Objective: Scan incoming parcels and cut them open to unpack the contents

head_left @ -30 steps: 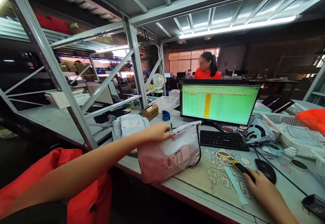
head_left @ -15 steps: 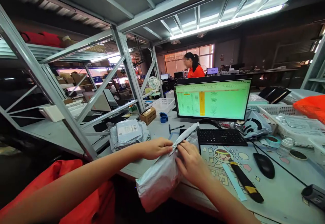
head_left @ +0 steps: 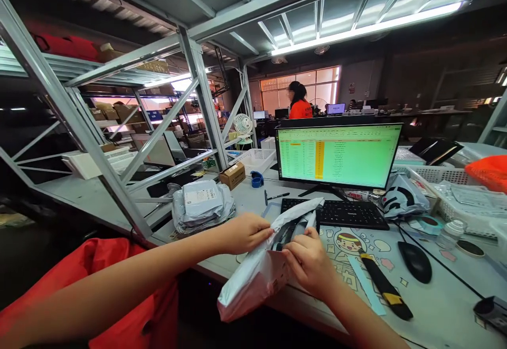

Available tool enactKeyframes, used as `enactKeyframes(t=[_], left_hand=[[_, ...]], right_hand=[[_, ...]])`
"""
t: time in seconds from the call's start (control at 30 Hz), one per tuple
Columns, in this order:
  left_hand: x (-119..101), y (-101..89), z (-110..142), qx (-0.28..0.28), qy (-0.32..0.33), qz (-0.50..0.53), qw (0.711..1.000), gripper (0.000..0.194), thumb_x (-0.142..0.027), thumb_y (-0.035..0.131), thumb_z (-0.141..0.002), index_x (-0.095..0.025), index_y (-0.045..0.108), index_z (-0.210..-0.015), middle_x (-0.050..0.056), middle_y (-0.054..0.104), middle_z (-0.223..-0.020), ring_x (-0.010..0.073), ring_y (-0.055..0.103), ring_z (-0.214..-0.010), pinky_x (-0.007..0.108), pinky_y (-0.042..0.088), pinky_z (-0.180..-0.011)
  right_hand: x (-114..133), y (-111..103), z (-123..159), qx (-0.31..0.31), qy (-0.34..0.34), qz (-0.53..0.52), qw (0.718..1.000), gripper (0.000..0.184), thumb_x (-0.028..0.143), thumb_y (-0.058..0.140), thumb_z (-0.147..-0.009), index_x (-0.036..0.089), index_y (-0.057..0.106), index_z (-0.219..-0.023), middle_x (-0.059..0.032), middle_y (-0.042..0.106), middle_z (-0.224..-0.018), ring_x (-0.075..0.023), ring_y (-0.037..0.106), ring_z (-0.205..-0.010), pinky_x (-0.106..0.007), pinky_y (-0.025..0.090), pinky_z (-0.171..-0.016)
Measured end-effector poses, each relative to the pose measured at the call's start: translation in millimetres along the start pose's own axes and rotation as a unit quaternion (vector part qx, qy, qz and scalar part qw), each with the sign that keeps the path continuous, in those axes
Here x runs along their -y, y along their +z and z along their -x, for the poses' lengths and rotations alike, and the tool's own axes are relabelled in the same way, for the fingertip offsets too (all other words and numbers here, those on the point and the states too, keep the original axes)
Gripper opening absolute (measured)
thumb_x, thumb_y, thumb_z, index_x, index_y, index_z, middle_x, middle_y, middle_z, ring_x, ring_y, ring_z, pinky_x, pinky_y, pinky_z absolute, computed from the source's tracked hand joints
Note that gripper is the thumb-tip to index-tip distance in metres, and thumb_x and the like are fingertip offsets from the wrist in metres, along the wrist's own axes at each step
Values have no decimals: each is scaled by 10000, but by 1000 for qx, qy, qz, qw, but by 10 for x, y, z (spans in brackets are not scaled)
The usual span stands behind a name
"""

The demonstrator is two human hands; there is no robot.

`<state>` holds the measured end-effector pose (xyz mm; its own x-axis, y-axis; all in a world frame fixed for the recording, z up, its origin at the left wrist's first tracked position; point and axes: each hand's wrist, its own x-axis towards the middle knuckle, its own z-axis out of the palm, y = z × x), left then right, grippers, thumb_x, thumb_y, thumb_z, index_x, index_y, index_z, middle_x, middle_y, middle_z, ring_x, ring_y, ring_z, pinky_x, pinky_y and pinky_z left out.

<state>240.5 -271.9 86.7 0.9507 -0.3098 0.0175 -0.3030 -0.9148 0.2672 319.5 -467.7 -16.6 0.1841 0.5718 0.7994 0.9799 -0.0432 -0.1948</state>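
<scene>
A white plastic mailer bag [head_left: 253,280] is held at the desk's front edge, its lower end jutting past it. My left hand [head_left: 249,234] pinches the left edge of the bag's mouth. On the opposite edge, my right hand [head_left: 311,259] grips with its fingers curled over. The mouth gapes between them, and something dark and grey shows inside, too shaded to name. The bag's upper flap reaches over the left end of the black keyboard [head_left: 352,213].
A stack of wrapped parcels [head_left: 202,204] lies left, near a small cardboard box [head_left: 233,176]. Behind the keyboard stands a monitor [head_left: 340,153]. A yellow-black utility knife [head_left: 384,285] and a mouse [head_left: 414,262] lie right. A metal rack post [head_left: 202,90] rises on the left.
My hands have drawn the bag's mouth apart; it was nearly closed before, and now the inside shows. The co-worker in the background has turned further away.
</scene>
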Motion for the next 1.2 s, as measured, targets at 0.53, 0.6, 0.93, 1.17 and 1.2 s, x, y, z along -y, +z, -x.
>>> enactKeyframes(t=[0.53,0.6,0.93,1.17,1.2], left_hand=[[-46,555,20,29,9,381,924,484,-597,426,-947,-149,592,-868,-16,455,-730,130,384,-671,251,343,-624],[-95,573,37,14,13,354,935,476,-565,421,-957,-143,612,-848,-13,474,-727,130,401,-675,250,351,-637],[-203,618,50,-68,0,272,960,352,-373,407,-929,-195,385,-627,-49,363,-603,112,341,-595,254,270,-565],[-146,551,39,-112,-23,238,964,380,-399,380,-928,-205,356,-602,-43,362,-585,114,338,-581,264,254,-562],[-157,543,35,-105,-14,247,963,376,-398,380,-927,-204,359,-606,-42,368,-592,114,346,-587,260,260,-565]], right_hand=[[-30,-143,341,40,-71,86,993,187,124,429,-996,159,546,-1137,9,613,-688,-158,521,-569,-331,372,-624],[-23,-145,382,41,-60,86,994,248,152,445,-1000,117,498,-1239,-10,656,-745,-162,558,-602,-332,400,-648],[105,-195,483,90,-80,171,978,219,131,456,-941,211,531,-752,0,530,-629,-169,440,-561,-342,288,-594],[117,-324,590,138,-69,162,975,71,213,551,-934,198,620,-940,-71,675,-1109,-262,554,-1139,-448,302,-1066],[103,-340,572,172,-69,145,972,94,247,571,-938,200,623,-1002,-59,677,-1143,-252,543,-1185,-437,274,-1103]])
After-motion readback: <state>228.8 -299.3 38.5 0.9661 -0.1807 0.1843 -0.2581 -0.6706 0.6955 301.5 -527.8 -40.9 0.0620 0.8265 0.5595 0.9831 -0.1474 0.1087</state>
